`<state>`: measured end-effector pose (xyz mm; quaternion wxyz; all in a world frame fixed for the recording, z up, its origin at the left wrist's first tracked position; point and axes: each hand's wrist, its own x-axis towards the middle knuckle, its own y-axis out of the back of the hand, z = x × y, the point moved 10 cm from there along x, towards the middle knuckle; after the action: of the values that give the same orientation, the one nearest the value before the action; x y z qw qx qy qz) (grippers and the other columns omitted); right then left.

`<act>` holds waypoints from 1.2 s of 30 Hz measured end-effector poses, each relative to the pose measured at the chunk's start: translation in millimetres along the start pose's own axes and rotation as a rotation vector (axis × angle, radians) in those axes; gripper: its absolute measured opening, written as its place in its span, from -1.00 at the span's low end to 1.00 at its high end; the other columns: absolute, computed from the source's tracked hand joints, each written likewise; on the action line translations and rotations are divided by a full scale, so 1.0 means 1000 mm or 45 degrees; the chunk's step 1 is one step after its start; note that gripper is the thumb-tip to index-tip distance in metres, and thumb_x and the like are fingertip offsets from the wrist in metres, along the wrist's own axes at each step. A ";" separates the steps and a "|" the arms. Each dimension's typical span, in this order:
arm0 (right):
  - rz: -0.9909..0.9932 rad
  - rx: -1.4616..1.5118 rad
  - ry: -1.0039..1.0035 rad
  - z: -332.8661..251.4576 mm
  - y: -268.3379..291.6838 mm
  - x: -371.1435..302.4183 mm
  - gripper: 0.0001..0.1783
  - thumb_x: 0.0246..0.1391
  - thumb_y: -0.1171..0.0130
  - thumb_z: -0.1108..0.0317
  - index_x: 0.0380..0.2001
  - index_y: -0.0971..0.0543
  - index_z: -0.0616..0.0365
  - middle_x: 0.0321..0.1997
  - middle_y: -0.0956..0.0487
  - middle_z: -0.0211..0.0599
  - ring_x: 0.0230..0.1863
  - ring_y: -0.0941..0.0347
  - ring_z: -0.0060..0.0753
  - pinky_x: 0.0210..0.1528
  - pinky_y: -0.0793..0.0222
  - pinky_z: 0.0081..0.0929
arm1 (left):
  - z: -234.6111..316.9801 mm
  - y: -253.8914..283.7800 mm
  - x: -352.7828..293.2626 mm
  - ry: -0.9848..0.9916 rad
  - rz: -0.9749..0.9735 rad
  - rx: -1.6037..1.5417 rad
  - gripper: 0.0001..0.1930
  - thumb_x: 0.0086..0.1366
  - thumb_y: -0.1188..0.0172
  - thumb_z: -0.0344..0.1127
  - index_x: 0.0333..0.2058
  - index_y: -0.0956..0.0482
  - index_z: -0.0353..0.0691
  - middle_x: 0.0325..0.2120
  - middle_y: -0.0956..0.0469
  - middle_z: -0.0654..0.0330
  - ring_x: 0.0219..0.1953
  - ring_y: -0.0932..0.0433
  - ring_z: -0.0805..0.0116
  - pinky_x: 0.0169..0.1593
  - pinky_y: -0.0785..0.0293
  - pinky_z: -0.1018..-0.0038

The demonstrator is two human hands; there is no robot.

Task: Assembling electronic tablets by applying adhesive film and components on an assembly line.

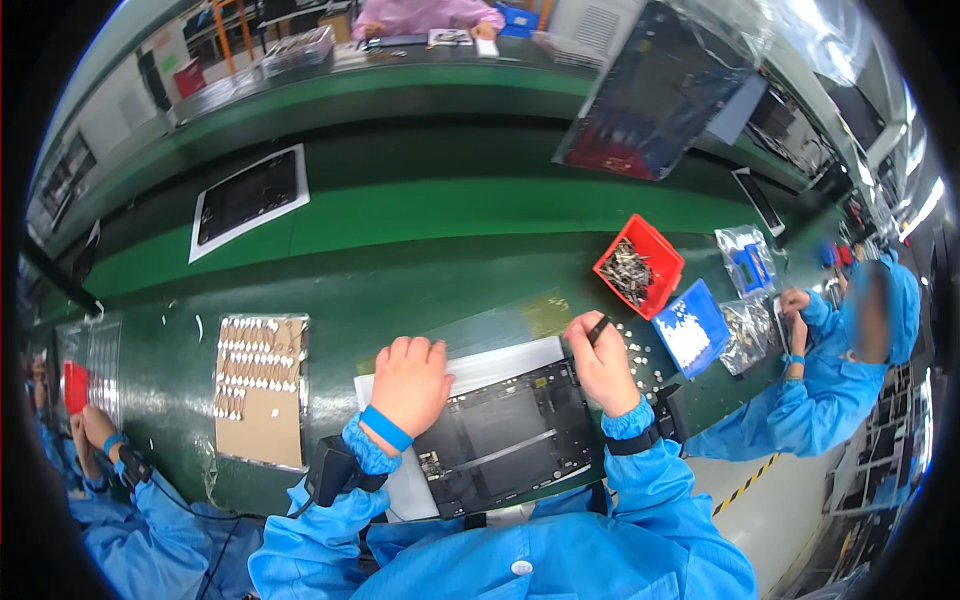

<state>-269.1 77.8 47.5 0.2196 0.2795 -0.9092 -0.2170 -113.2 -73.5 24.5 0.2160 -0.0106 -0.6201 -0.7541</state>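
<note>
In front of me lies a flat black electronic chassis (515, 425), open-faced, with small circuit parts along its edges and a pale strip across its middle. It rests at a tilt on a white sheet (405, 495). My left hand (408, 385) lies over its far left corner, palm down, fingers stretched out and holding nothing visible. At the far right corner, my right hand (603, 368) is closed around a short black pen-like tool (598, 329); its exact kind is unclear. Small pale pieces (640, 360) are scattered just right of that hand.
A red bin (668, 272) of metal parts and a blue tray (714, 318) of white pieces stand right. Left lies a brown card (260, 440) with rows of small white-ended parts. Co-workers sit on both sides; another black panel (250, 202) lies on the green conveyor (400, 200).
</note>
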 end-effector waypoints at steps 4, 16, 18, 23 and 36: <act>-0.154 0.272 0.015 -0.008 -0.040 0.002 -0.87 0.01 -0.08 0.41 -0.50 -0.44 0.27 -0.42 -0.41 -0.23 -0.41 -0.35 -0.34 -0.30 -0.30 -0.42 | 0.002 -0.002 -0.008 -0.060 0.041 -0.093 -0.74 -0.08 -0.23 -0.29 -0.34 -0.52 -0.19 -0.44 -0.40 0.17 -0.23 -0.37 0.16 -0.18 -0.28 0.29; -0.441 0.701 -0.119 -0.005 -0.120 -0.011 -0.74 -0.11 -0.13 0.67 -0.25 -0.50 0.33 -0.18 -0.42 -0.25 -0.15 -0.47 -0.39 -0.05 -0.43 -0.50 | 0.016 -0.002 -0.036 -0.179 0.067 -0.078 -0.74 -0.02 -0.12 -0.35 -0.28 -0.53 -0.22 -0.15 -0.45 0.06 -0.02 -0.36 0.00 -0.04 -0.37 0.18; -0.408 0.787 -0.266 -0.006 -0.126 -0.007 -0.78 -0.09 -0.14 0.65 -0.28 -0.48 0.35 -0.20 -0.47 -0.23 -0.15 -0.49 -0.39 -0.08 -0.43 -0.51 | 0.016 -0.004 -0.036 -0.168 0.032 -0.119 -0.73 0.01 -0.07 -0.35 -0.27 -0.52 -0.26 -0.12 -0.44 0.04 0.00 -0.35 -0.01 -0.02 -0.35 0.15; -0.351 0.716 -0.395 0.008 -0.143 -0.005 -0.83 -0.10 -0.19 0.60 -0.38 -0.44 0.30 -0.31 -0.55 -0.22 -0.20 -0.50 -0.46 -0.15 -0.45 -0.54 | 0.016 -0.005 -0.038 -0.142 0.056 -0.147 -0.72 -0.01 -0.07 -0.37 -0.27 -0.51 -0.33 -0.14 -0.45 0.02 -0.02 -0.36 0.01 -0.03 -0.36 0.16; -0.305 0.568 -0.211 0.004 -0.141 -0.005 -0.83 -0.15 -0.19 0.61 -0.45 -0.41 0.30 -0.33 -0.54 -0.14 -0.26 -0.48 -0.40 -0.24 -0.42 -0.51 | 0.011 -0.003 -0.038 -0.080 0.125 -0.185 -0.75 -0.02 -0.08 -0.37 -0.34 -0.54 -0.34 -0.17 -0.47 0.03 -0.04 -0.38 0.05 -0.02 -0.35 0.24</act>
<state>-209.1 -23.7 -30.0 0.0499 0.4078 -0.9099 -0.0577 -82.0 -51.0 13.8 0.2316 -0.0804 -0.5690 -0.7849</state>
